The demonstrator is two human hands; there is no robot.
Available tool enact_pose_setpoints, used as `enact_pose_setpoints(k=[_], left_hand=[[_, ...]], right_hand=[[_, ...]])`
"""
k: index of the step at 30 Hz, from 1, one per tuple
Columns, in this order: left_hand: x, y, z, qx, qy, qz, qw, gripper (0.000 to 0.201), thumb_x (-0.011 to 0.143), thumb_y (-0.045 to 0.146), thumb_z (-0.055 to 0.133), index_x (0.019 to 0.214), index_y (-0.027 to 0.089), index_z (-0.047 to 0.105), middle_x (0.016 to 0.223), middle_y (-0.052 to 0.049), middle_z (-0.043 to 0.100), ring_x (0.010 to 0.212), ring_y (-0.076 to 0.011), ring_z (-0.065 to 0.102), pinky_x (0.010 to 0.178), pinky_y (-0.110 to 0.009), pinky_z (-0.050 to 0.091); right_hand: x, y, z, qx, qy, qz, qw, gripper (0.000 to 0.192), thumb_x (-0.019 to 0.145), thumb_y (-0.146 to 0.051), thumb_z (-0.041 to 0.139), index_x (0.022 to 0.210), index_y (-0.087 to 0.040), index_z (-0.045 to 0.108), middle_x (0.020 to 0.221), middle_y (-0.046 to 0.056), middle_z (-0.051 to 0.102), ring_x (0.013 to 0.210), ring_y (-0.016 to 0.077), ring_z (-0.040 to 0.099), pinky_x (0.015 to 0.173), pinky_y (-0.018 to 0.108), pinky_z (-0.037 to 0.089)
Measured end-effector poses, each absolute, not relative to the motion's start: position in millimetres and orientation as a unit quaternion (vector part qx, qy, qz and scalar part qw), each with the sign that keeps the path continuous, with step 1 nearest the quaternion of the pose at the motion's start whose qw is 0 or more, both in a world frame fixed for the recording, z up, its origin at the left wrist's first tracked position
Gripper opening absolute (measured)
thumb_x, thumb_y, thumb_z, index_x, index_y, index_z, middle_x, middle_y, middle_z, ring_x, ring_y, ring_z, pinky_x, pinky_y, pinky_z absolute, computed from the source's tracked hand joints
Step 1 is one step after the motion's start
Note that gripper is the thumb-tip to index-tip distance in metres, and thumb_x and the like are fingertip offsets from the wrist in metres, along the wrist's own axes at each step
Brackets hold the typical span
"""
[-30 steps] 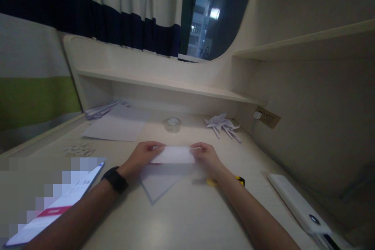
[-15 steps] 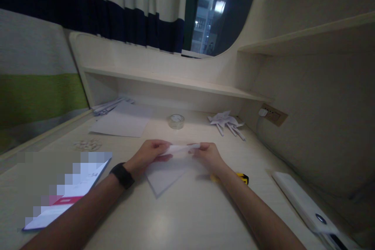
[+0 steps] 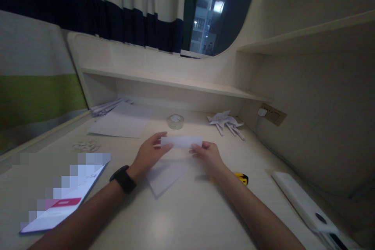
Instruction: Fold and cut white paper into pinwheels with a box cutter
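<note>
White paper strip (image 3: 181, 141) pinched between left hand (image 3: 149, 154) and right hand (image 3: 207, 154); folded sheet (image 3: 165, 175) beneath, folding unfinished

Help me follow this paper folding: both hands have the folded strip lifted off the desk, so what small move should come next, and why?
Probably lower the paper strip back onto the desk and press its crease flat. The left hand and right hand pinch only its ends, so it hangs in the air unsupported, above the flat sheet lying beneath.

Tape roll (image 3: 175, 121) lies behind the paper strip (image 3: 181, 141), folded papers (image 3: 227, 123) rightward.
</note>
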State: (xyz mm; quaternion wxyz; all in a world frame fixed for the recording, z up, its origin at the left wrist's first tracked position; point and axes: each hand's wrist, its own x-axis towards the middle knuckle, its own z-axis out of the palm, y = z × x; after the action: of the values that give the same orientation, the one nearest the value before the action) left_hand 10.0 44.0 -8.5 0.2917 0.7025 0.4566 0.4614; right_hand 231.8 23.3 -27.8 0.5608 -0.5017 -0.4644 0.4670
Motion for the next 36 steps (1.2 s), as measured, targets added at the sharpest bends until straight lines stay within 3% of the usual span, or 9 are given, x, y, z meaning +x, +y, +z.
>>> enact_pose_setpoints(k=[2,5,8,13,17,23,27,31,36], left_hand=[[9.9,41.7,-10.8,0.757,0.427,0.481,0.115,0.051,0.075,0.037,0.068,0.121,0.019,0.055,0.125,-0.013,0.056,0.113,-0.0301,0.053,0.094,-0.046,0.043],[12.8,35.4,-13.2,0.858,0.318,0.395,-0.077,0.049,0.078,0.032,0.066,0.124,0.021,0.052,0.137,-0.015,0.046,0.127,-0.0327,0.038,0.105,-0.053,0.027],[17.8,32.6,-17.4,0.902,0.267,0.308,-0.143,0.042,0.085,0.03,0.059,0.125,0.019,0.051,0.136,-0.016,0.047,0.125,-0.0323,0.041,0.104,-0.053,0.028],[16.9,36.7,-21.6,0.908,0.297,0.256,-0.147,0.043,0.091,0.034,0.051,0.129,0.017,0.047,0.132,-0.018,0.05,0.114,-0.031,0.05,0.089,-0.044,0.041],[14.6,34.7,-14.7,0.919,0.3,0.233,-0.108,0.051,0.089,0.048,0.048,0.132,0.019,0.044,0.124,-0.016,0.055,0.108,-0.0308,0.052,0.087,-0.045,0.041],[17.3,37.1,-20.5,0.934,0.299,0.193,-0.042,0.044,0.092,0.04,0.045,0.132,0.02,0.044,0.11,-0.013,0.061,0.096,-0.0259,0.058,0.079,-0.037,0.045],[17.3,36.5,-24.4,0.912,0.351,0.214,0.016,0.043,0.094,0.038,0.039,0.133,0.02,0.044,0.109,-0.013,0.063,0.087,-0.0255,0.062,0.073,-0.035,0.047],[19.9,32.0,-18.6,0.865,0.358,0.3,0.185,0.038,0.096,0.04,0.034,0.122,0.02,0.052,0.102,-0.009,0.067,0.081,-0.0208,0.064,0.074,-0.032,0.047],[21.8,29.8,-16.7,0.802,0.296,0.245,0.457,0.039,0.093,0.048,0.037,0.101,0.015,0.057,0.085,-0.008,0.067,0.057,-0.0157,0.063,0.048,-0.024,0.047]], right_hand=[[228.2,22.5,-27.9,-0.527,-0.459,0.444,0.561,0.042,0.056,-0.048,0.079,0.073,-0.012,0.068,0.065,0.007,0.068,0.057,0.0157,0.064,0.05,0.023,0.048],[218.4,18.1,-27.5,-0.535,-0.459,0.442,0.555,0.043,0.056,-0.051,0.078,0.071,-0.011,0.068,0.066,0.008,0.069,0.053,0.0151,0.062,0.046,0.023,0.045],[207.2,11.0,-25.9,-0.519,-0.458,0.49,0.53,0.047,0.056,-0.052,0.078,0.076,-0.011,0.068,0.07,0.009,0.07,0.053,0.0144,0.062,0.046,0.022,0.045],[201.1,4.8,-24.7,-0.503,-0.446,0.537,0.51,0.044,0.058,-0.052,0.077,0.075,-0.012,0.067,0.066,0.007,0.069,0.05,0.0124,0.06,0.047,0.022,0.044],[206.5,6.8,-26.4,-0.498,-0.461,0.54,0.498,0.042,0.06,-0.051,0.076,0.071,-0.012,0.067,0.061,0.004,0.066,0.048,0.0109,0.057,0.044,0.021,0.041],[210.8,10.0,-27.9,-0.509,-0.462,0.538,0.488,0.043,0.06,-0.054,0.075,0.068,-0.013,0.064,0.058,0.003,0.065,0.046,0.0109,0.056,0.043,0.021,0.039],[210.1,9.6,-24.5,-0.495,-0.449,0.536,0.516,0.046,0.061,-0.053,0.075,0.08,-0.015,0.059,0.069,0.006,0.069,0.051,0.0131,0.061,0.047,0.022,0.045],[210.4,10.3,-20.2,-0.509,-0.451,0.478,0.557,0.049,0.063,-0.052,0.074,0.092,-0.019,0.053,0.071,0.001,0.066,0.048,0.0115,0.057,0.042,0.02,0.041],[218.4,12.1,-13.9,-0.477,-0.597,0.338,0.549,0.036,0.074,-0.049,0.065,0.094,-0.019,0.064,0.082,0.002,0.062,0.068,0.0124,0.057,0.058,0.022,0.044]])
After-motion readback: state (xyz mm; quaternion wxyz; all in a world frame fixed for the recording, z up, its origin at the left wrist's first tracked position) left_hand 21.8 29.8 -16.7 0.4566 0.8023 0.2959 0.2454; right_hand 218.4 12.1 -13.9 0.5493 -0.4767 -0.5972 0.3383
